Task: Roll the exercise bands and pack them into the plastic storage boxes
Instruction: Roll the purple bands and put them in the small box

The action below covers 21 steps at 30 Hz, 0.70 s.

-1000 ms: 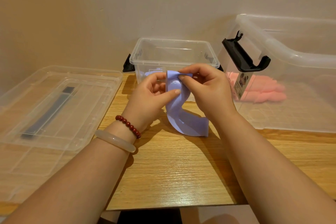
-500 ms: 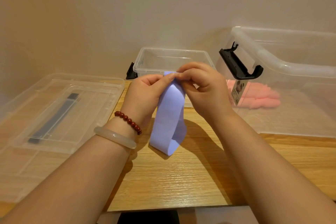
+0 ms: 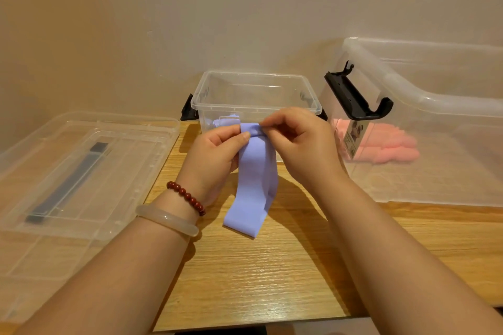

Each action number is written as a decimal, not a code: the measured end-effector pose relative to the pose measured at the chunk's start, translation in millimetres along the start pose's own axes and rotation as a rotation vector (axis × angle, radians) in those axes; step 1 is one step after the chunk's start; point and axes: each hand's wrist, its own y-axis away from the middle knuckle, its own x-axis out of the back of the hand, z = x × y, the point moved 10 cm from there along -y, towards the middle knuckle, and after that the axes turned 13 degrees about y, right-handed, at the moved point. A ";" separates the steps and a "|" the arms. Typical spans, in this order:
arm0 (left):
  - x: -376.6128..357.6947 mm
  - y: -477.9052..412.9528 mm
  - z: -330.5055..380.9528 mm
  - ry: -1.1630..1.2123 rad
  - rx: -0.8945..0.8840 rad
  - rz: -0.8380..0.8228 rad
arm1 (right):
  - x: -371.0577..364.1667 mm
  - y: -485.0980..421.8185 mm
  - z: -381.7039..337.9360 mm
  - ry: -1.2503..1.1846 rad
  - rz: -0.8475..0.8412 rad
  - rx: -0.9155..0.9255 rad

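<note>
My left hand (image 3: 217,155) and right hand (image 3: 299,144) both pinch the top of the band (image 3: 253,190), at its first small fold; the rest hangs toward the table (image 3: 272,266). I'd roll it tight, edges square, then drop it in the box (image 3: 253,73) behind.

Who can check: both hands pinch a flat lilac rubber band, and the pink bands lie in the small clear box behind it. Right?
No. The head view shows the pink bands in the large clear plastic box, not the small clear box. The left hand and right hand pinch the flat lilac rubber band.
</note>
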 end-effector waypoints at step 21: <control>12.0 -0.3 -14.4 -0.053 0.004 0.040 | -10.3 14.9 16.2 -0.027 0.028 0.028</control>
